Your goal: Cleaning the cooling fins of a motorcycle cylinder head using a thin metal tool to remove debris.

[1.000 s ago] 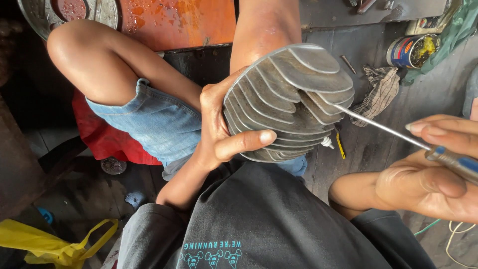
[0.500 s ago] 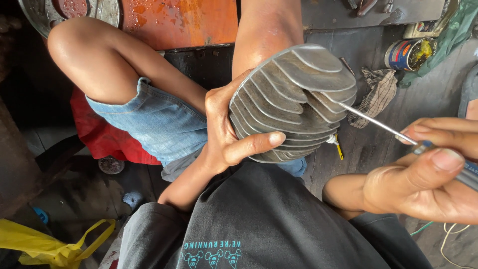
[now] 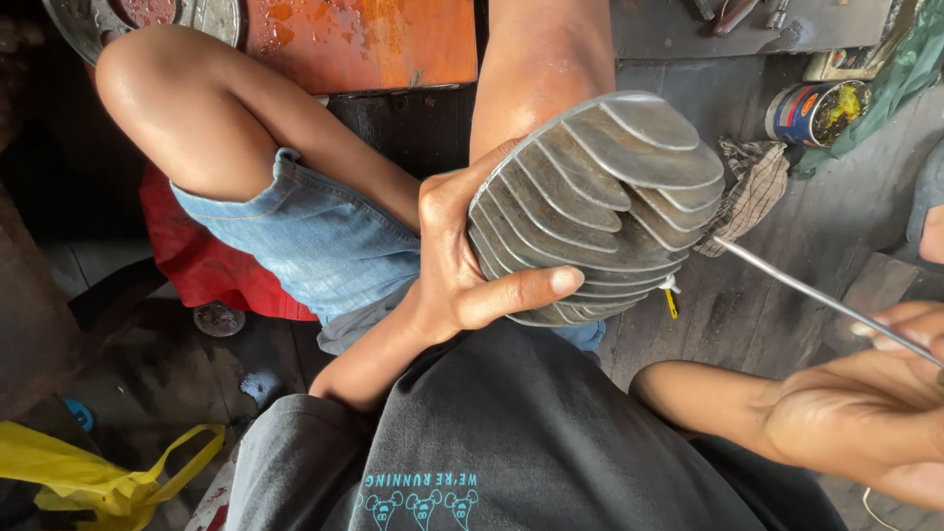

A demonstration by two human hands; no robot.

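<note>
The finned metal cylinder (image 3: 600, 211) was the biggest thing in hand, held up in front of the person's chest, above the lap and the bent knee, with its curved fins turned toward the camera. It was grey and dull, a stack of thin, rounded fins with dark gaps between them, and a small yellow-and-white tag hung at its lower right edge. The left hand (image 3: 462, 261) gripped it from the left side, the thumb laid across the lower fins and the other fingers wrapped behind, out of sight; that grip seemed meant to keep the heavy part steady and tilted so its right side stayed open to the tool. The right hand (image 3: 865, 423) sat low at the right, palm up, fingers closed around the near end of a thin metal rod (image 3: 816, 295); it was likely held far back for reach and fine control. The rod's tip lay just beside the cylinder's right edge; whether it touched could not be told. Smaller things sat behind on the dark floor: 1 crumpled rag (image 3: 752, 187) and 1 open tin can (image 3: 816, 110)
</note>
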